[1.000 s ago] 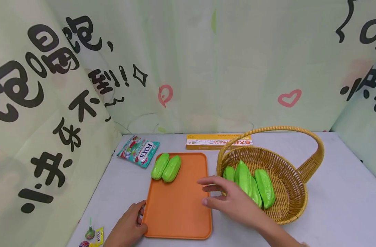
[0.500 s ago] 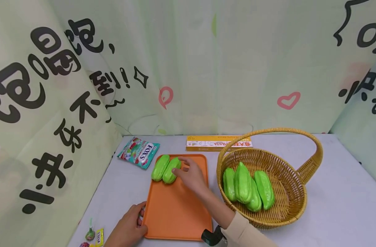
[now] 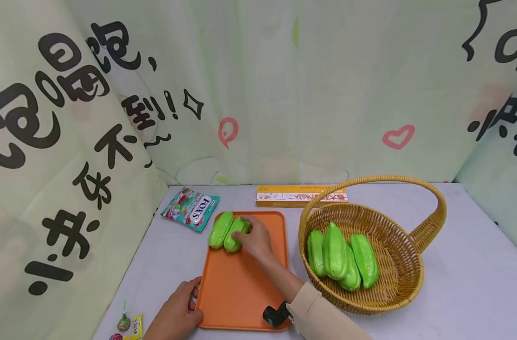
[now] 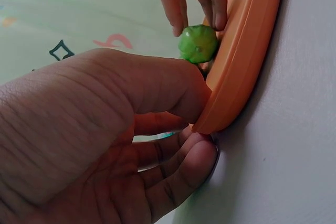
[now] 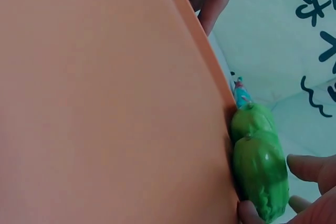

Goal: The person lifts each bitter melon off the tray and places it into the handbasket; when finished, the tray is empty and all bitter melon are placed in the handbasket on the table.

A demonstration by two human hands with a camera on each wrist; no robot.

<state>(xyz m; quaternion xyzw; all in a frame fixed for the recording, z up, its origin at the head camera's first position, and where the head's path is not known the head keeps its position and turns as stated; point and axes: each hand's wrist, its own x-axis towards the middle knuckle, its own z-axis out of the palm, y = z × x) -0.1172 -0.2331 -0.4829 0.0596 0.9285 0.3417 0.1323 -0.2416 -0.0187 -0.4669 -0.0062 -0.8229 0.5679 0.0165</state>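
Head view, right hand (image 3: 255, 242) curling round a ridged glossy green gourd (image 3: 234, 234) on the smooth orange tray (image 3: 241, 288), left hand (image 3: 177, 314) pinching the tray's rounded near corner, right fingertips half hidden.

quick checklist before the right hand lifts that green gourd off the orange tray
1. Right hand on the nearer green gourd: ok, fingers curl round it.
2. Grip fully closed: cannot tell, the underside is hidden.
3. Left hand steadying the orange tray: ok, it grips the near left corner.
4. Second gourd free of the first: not ok, they lie touching.
5. Room in the basket: ok, bare wicker shows beside its gourds.
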